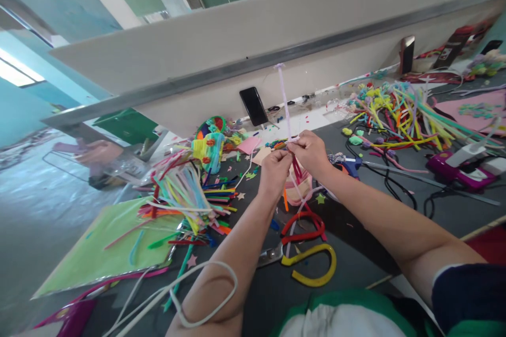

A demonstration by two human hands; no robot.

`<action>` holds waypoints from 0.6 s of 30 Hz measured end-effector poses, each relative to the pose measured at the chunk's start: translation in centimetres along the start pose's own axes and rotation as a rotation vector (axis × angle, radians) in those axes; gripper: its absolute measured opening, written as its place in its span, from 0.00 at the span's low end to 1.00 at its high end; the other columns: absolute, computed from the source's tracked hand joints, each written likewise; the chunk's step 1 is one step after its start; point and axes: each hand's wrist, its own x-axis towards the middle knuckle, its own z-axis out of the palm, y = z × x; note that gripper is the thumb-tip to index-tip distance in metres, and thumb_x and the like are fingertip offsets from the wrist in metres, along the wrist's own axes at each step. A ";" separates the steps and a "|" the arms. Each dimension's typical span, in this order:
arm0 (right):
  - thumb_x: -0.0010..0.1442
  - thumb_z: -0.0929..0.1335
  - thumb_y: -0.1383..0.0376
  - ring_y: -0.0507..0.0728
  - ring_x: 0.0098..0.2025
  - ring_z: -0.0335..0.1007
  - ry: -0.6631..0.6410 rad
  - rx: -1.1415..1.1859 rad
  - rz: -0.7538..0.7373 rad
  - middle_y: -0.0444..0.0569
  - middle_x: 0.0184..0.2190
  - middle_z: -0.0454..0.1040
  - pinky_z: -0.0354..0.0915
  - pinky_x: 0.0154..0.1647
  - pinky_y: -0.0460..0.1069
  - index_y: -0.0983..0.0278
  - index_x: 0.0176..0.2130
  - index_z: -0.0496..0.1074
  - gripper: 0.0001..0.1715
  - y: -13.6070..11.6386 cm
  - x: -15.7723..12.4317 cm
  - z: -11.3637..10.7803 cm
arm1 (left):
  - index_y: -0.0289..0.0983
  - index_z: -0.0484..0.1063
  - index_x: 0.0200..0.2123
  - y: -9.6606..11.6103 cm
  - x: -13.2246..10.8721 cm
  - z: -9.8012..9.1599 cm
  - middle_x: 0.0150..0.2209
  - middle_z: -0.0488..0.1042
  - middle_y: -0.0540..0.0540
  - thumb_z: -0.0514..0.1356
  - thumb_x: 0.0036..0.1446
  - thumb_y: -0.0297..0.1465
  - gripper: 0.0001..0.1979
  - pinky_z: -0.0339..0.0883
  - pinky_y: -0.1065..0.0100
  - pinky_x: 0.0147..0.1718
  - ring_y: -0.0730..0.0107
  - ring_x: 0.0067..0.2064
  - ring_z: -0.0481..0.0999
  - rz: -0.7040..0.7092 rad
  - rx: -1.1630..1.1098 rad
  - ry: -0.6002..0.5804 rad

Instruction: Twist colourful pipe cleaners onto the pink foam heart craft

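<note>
Both my hands meet over the middle of the dark table, fingers pinched together. My left hand (275,166) is shut on pipe cleaners at the joint. Close against it, my right hand (311,154) pinches the same bundle from the right. A long lilac pipe cleaner (284,100) rises upright from the fingers, its tip bent into a small crosspiece. Dark red pipe cleaners (296,168) hang below the fingers; the exact joint is hidden. Behind them lies a pink striped object (297,192), partly covered. Scissors (310,263) with one red and one yellow handle lie nearer me.
Bundled pipe cleaners (182,187) lie left, beside a green sheet (106,245). More pipe cleaners (407,116) are heaped right. A blue glue gun (350,166) and a purple power strip (460,171) have trailing cords. A phone (253,106) leans on the partition. A white cable (205,266) loops over my left forearm.
</note>
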 end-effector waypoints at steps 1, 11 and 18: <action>0.51 0.68 0.68 0.50 0.28 0.62 0.021 -0.013 -0.011 0.43 0.21 0.63 0.58 0.31 0.46 0.65 0.16 0.67 0.14 0.2 -0.2 0.2 | 0.35 0.65 0.21 -0.2 -0.1 0.1 0.15 0.57 0.56 0.58 0.48 0.33 0.09 0.47 0.73 0.18 0.80 0.17 0.53 0.006 0.046 0.021; 0.51 0.68 0.66 0.51 0.27 0.62 -0.023 -0.163 0.019 0.44 0.21 0.64 0.57 0.31 0.47 0.64 0.17 0.66 0.13 1.5 -0.3 0.6 | 0.35 0.67 0.20 -0.7 0.3 -0.1 0.19 0.65 0.50 0.53 0.54 0.30 0.12 0.53 0.70 0.27 0.74 0.24 0.62 0.282 0.640 0.088; 0.49 0.68 0.65 0.52 0.29 0.64 -0.069 -0.189 0.099 0.44 0.22 0.68 0.58 0.34 0.47 0.65 0.19 0.69 0.11 1.7 -0.1 0.7 | 0.35 0.64 0.18 -1.2 0.6 -0.4 0.19 0.62 0.51 0.54 0.53 0.30 0.12 0.52 0.70 0.26 0.75 0.24 0.60 0.293 0.622 0.042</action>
